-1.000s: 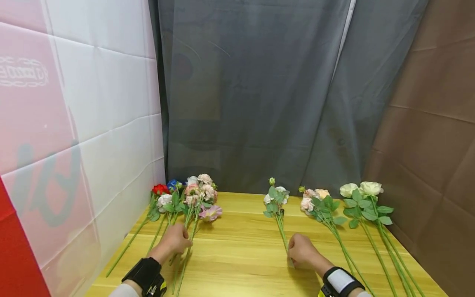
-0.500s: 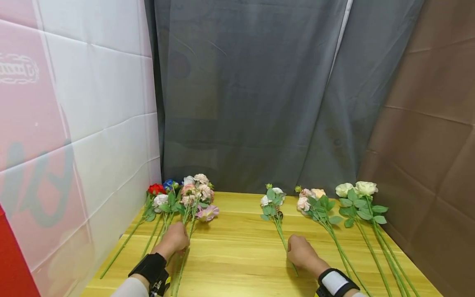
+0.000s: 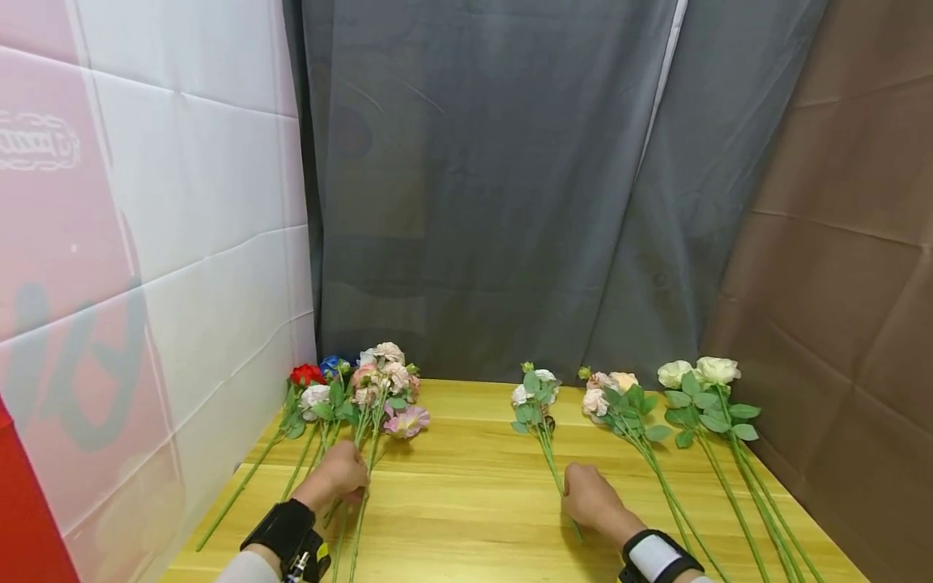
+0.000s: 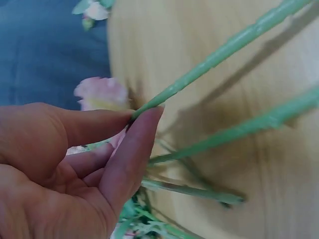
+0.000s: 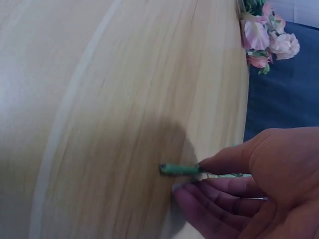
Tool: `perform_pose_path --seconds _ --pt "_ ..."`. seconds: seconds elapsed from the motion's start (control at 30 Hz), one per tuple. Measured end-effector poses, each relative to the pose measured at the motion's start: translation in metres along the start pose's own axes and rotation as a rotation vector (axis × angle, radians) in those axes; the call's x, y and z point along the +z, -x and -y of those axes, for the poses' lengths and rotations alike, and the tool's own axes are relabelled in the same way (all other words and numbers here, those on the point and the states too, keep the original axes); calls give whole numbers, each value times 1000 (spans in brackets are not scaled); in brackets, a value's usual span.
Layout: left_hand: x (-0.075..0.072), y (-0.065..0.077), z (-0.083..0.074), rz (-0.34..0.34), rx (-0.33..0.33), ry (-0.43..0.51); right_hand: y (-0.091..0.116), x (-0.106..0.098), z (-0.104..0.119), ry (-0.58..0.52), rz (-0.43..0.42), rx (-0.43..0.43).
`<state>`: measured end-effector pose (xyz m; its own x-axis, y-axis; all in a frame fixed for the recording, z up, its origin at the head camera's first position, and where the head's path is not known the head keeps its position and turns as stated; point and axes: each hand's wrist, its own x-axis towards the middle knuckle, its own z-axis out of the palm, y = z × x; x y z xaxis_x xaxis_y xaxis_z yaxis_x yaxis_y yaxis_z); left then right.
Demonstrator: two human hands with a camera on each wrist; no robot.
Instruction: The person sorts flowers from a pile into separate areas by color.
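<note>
Between thumb and forefinger my left hand (image 4: 94, 159) pinches a green flower stem (image 4: 214, 59); other stems (image 4: 239, 130) run just below it. These belong to the left bunch, with pale pink blooms (image 3: 394, 374) and a mauve flower (image 3: 406, 422) at the far end. My right hand (image 3: 592, 495) pinches the lower part of another green stem (image 5: 180, 170), whose cut end sticks out past the fingertips. That stem leads up to small white flowers (image 3: 535, 393) with green leaves and a bud. The fingers hide part of both held stems.
Red (image 3: 307, 374), blue (image 3: 331, 364) and white flowers (image 3: 315, 400) lie at the left of the wooden table (image 3: 466, 478). On the right are peach flowers (image 3: 608, 389) and cream roses (image 3: 717, 370). A grey curtain (image 3: 474, 202) hangs behind; fabric walls flank the table.
The view has shifted slightly. The pale pink blooms in the left bunch have moved a little against their neighbours. The lower stem end by the right hand shows more than before; both hands stay in place.
</note>
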<state>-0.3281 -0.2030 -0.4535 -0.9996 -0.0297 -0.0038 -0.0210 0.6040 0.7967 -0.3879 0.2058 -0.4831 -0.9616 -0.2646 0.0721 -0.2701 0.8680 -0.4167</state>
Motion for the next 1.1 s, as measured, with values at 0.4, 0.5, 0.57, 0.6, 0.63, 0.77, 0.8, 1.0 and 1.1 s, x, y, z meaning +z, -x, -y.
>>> perform_pose_path --seconds 0.4,0.5,0.57,0.6,0.63,0.77,0.8,1.0,1.1 --pt "-11 8 -50 57 55 160 0 -16 28 -54 56 0" --pt "-2 6 -64 43 78 175 1 -15 51 -213 110 -144" --pt "6 4 -72 42 100 192 5 -13 71 -368 193 -230" --pt "11 2 -76 39 114 196 8 -11 80 -449 240 -257" --pt "17 1 -80 39 129 203 11 -9 89 -519 285 -274" --pt "40 -5 -96 52 192 246 21 1 119 -721 393 -264" --pt "45 -6 -100 57 200 263 23 4 124 -743 393 -261" --pt "67 -8 -113 35 235 337 28 10 132 -805 319 -235" --pt "67 -10 -108 41 261 338 26 9 126 -794 305 -223"
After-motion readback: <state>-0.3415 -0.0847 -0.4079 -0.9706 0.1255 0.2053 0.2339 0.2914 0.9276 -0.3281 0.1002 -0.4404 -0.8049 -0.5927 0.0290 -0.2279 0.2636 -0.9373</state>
